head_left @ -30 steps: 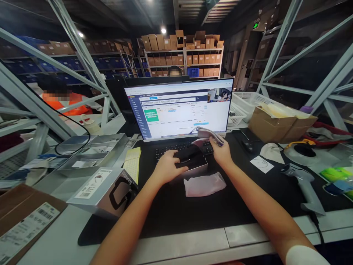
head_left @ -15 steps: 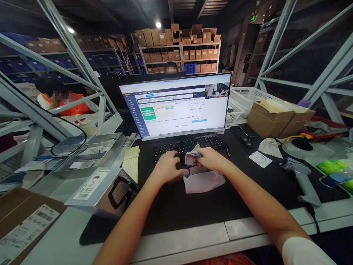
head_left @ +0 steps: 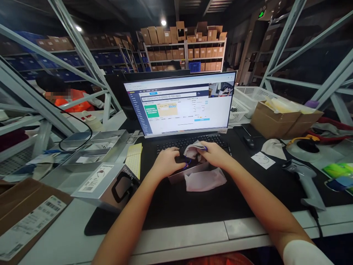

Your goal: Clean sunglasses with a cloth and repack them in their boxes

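My left hand [head_left: 166, 161] rests with curled fingers on a dark item inside a small open grey box [head_left: 184, 173] on the black desk mat. My right hand [head_left: 215, 155] pinches a pale grey cloth pouch [head_left: 193, 148] with a blue cord over the same box. Both hands meet above the box, just in front of the keyboard [head_left: 190, 141]. A pale pink plastic bag [head_left: 204, 179] lies flat against the box's near right side.
A monitor [head_left: 180, 105] stands behind the keyboard. A silver boxed product [head_left: 103, 184] and metal trays [head_left: 91, 147] lie left, with a cardboard box [head_left: 27, 217] at the near left. A barcode scanner [head_left: 305, 180], mouse [head_left: 249, 141] and cardboard box [head_left: 284, 117] sit right. A person in orange sits far left.
My right hand came down from near the screen with the cloth pouch and now holds it over the box beside my left hand. The screen's content has changed slightly.
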The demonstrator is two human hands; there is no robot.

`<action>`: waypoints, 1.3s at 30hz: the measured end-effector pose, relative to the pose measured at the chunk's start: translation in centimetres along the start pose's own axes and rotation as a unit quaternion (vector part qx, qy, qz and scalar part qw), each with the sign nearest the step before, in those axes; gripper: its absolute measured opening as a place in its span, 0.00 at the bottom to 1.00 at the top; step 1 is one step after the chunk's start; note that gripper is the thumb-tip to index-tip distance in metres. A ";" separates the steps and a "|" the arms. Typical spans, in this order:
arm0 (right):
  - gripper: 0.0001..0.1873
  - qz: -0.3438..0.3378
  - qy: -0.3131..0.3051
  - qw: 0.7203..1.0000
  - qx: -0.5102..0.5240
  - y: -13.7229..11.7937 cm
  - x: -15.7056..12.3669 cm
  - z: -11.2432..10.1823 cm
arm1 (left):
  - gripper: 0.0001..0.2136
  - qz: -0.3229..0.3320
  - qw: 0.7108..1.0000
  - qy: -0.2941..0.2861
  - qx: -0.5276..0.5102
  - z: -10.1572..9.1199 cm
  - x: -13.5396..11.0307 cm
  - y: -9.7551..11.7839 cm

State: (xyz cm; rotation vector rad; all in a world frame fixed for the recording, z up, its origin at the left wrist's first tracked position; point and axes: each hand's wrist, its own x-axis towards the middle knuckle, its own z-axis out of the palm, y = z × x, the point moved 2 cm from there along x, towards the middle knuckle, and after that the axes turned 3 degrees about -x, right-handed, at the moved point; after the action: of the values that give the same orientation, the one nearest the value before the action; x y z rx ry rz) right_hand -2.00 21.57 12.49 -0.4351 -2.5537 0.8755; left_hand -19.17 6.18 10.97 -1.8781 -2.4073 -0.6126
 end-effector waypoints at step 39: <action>0.07 0.017 -0.088 0.994 -0.060 2.0 1.0 2.5 | 0.21 -0.036 0.992 -0.097 -0.067 3.0 -0.2 -0.3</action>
State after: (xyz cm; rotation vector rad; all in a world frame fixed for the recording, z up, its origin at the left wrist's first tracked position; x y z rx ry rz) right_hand -3.75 22.23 9.64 -0.4571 -2.7789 0.8079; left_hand -18.71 6.88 8.08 -1.9966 -2.6243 -0.6392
